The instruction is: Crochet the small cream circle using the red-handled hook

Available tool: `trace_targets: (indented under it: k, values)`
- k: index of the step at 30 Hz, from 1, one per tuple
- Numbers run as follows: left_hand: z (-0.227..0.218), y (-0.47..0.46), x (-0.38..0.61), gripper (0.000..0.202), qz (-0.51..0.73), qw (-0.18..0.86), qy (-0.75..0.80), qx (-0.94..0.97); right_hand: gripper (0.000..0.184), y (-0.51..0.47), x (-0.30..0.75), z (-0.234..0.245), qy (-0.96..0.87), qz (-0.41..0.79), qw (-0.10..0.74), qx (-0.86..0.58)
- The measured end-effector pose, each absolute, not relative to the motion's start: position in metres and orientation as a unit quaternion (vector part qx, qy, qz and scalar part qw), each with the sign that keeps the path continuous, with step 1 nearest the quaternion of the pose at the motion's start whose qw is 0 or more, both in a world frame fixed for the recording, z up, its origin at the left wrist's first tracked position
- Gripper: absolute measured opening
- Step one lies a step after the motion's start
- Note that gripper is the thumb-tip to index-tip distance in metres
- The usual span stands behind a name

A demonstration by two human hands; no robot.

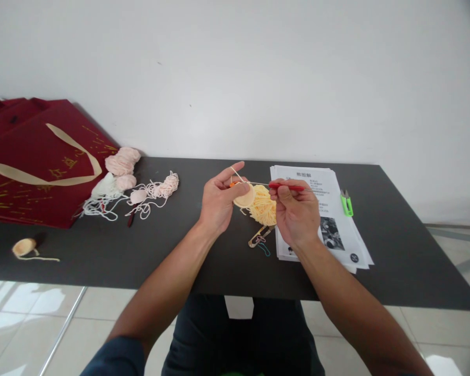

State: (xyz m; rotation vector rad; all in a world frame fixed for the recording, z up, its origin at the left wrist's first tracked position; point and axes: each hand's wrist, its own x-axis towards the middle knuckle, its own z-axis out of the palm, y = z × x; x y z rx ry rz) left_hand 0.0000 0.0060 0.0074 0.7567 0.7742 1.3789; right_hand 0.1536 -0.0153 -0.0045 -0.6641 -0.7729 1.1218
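Pinching one small crocheted disc (244, 199), the left hand (218, 201) has its fingers (230, 173) raised with one strand of yarn (241, 178) looped over them. The right hand (296, 213) has its fingers pressed around one red hook (288, 186) (tip toward the disc). Just behind lies one yellow yarn heap (263, 206) on the worktop (395, 250). Beside it: one paper stack (329, 209), one green snipper (347, 203). Far left: several pink yarn bundles (122, 162), one red bag (35, 156).
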Motion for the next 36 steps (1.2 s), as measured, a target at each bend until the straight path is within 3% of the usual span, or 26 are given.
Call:
trace_targets:
  k: [14,27,32,36]
  values:
    - [0.015,0.008,-0.013,0.051,0.559,0.658,0.334,0.378,0.012,-0.019,0.155,0.0,-0.425,0.446,0.727,-0.305]
    - [0.016,0.012,-0.02,0.038,0.493,0.758,0.254,0.343,0.025,-0.02,0.161,0.003,-0.393,0.54,0.675,-0.313]
    - [0.011,0.008,-0.012,0.022,0.539,0.683,0.297,0.393,0.024,-0.015,0.16,-0.003,-0.282,0.635,0.655,-0.297]
    - [0.004,0.006,-0.005,0.019,0.57,0.602,0.34,0.444,0.019,-0.018,0.152,-0.007,-0.249,0.637,0.66,-0.309]
